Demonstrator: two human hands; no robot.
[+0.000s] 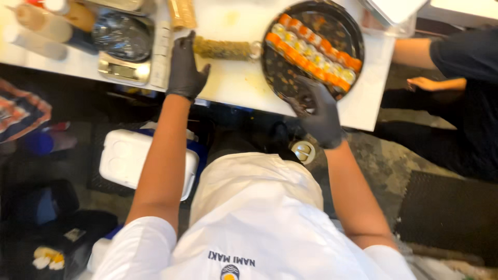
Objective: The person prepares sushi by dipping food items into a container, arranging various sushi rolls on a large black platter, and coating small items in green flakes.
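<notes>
Black-gloved, the left hand [185,68] lay flat with fingers spread on the white cutting board [233,85], just beside an uncut sushi roll [222,49]. The right hand [317,115] gripped the near rim of the round black platter [290,85] holding rows of orange-topped sushi pieces [311,49].

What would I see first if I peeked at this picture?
First you would see the round black tray on the white counter, with two bright rows of orange-topped sushi pieces across it. The right hand, in a black glove, is at the tray's near edge. The left hand, also gloved, lies flat beside an uncut sushi roll.
</notes>
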